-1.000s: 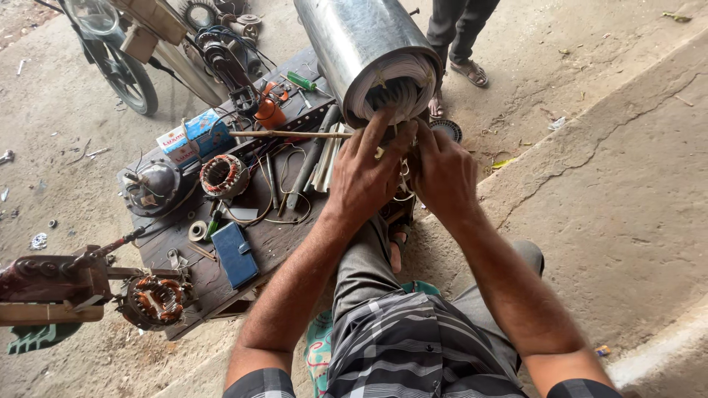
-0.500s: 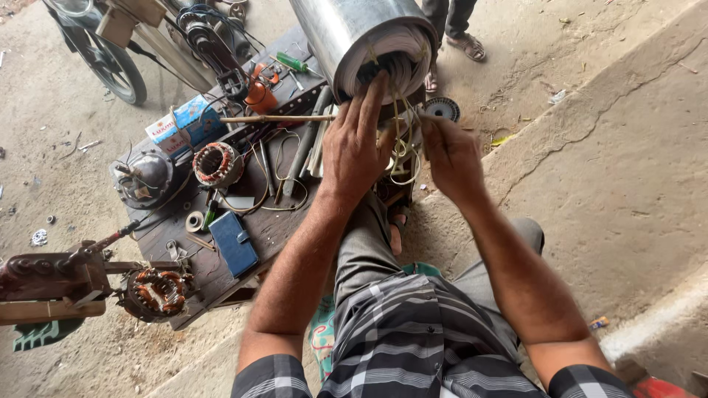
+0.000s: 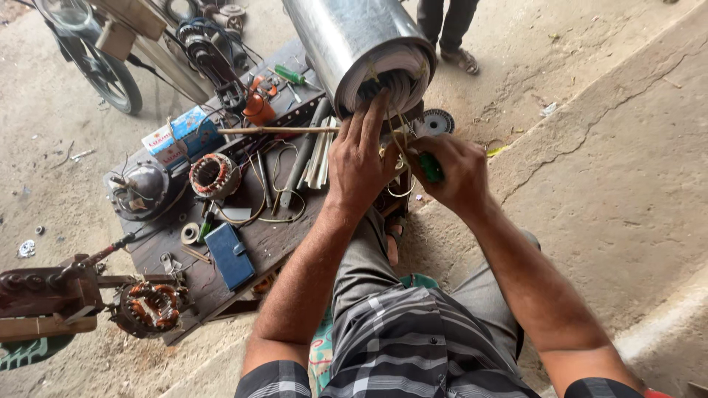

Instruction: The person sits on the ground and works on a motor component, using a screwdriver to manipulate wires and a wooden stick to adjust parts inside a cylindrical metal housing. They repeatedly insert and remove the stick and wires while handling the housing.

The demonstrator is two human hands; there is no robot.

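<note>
The left hand (image 3: 361,158) lies open, fingers spread against the windings at the mouth of the steel stator (image 3: 354,40), steadying them. The right hand (image 3: 453,173) grips a green-handled tool (image 3: 430,168) just beside the loose wires (image 3: 398,144) hanging over the bench (image 3: 243,243).

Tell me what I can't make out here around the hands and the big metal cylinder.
Head view only:
- Inside of the metal cylinder: its open end is covered by the left hand and pale wires.
- Green-handled tool: the right hand wraps it, tip hidden.
- Cylinder's far end: cut off by the top edge.
- Standing person: only legs and a sandal show.
</note>
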